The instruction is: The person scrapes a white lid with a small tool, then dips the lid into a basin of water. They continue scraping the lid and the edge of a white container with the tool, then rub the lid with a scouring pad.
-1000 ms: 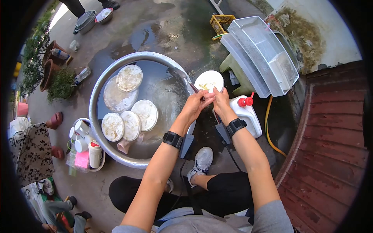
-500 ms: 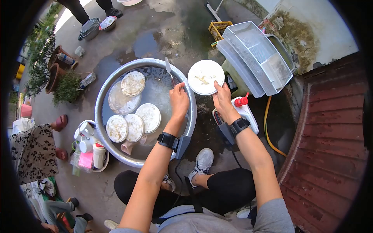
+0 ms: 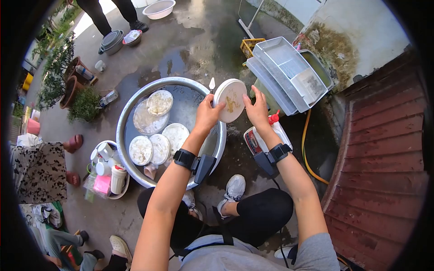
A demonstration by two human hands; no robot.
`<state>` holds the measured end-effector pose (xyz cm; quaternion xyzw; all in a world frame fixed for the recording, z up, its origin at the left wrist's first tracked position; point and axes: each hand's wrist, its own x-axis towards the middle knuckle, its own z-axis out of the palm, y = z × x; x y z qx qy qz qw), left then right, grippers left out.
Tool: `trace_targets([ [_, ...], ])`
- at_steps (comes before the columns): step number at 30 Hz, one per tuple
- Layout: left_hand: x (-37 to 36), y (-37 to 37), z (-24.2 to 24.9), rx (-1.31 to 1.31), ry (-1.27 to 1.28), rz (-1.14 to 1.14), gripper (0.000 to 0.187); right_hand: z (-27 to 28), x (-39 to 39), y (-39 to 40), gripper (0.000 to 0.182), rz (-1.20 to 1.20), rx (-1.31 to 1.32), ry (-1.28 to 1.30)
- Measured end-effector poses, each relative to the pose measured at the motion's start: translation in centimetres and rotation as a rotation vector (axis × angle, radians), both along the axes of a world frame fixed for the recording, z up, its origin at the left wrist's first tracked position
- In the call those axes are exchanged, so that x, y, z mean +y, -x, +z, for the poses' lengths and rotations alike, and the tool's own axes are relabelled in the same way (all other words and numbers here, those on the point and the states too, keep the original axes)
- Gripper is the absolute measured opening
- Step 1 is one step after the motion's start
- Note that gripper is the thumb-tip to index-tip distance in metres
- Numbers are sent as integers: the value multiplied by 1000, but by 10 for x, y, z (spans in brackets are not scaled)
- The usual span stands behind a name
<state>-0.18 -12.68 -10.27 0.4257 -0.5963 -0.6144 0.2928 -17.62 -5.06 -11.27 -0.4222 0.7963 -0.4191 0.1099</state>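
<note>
A round white lid [image 3: 231,101] with yellowish-brown residue on its face is held tilted above the right rim of a large metal basin [image 3: 121,143]. My left hand [image 3: 208,114] grips its left edge, thumb on the lid, and also holds a small scraper whose pointed pale blade [image 3: 212,84] sticks up past the fingers. At the lid's right edge is my right hand [image 3: 257,109], fingers apart, its thumb at or against the rim. In the basin's water lie several stained white discs like it, among them one disc [image 3: 159,103] on top of a larger one.
To the right stand stacked clear plastic bins [image 3: 282,72], a white jug with a red cap [image 3: 274,119] and a yellow hose [image 3: 305,149]. A tub of cups [image 3: 118,192] sits left of the basin. Other people's legs [image 3: 97,16] show at the upper left, potted plants [image 3: 83,101] below them.
The lid has moved slightly left and turned from nearly face-up to tilted. My left hand has taken hold of its left edge, while my right hand's fingers have spread away from it.
</note>
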Motion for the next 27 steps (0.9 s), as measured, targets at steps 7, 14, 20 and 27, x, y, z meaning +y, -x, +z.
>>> trace_targets([
  [7,51,-13,53,-439,697,-174,25,51,-18,-25,56,62,-64,-55],
  [14,80,-28,63,-559,990,-358,20,48,-20,-2,36,298,-802,-110],
  [20,76,-43,59,-495,715,-244,24,85,-24,11,38,-3,-831,585],
  [27,41,-53,51,-164,275,15,26,127,24,-11,33,239,-428,146],
])
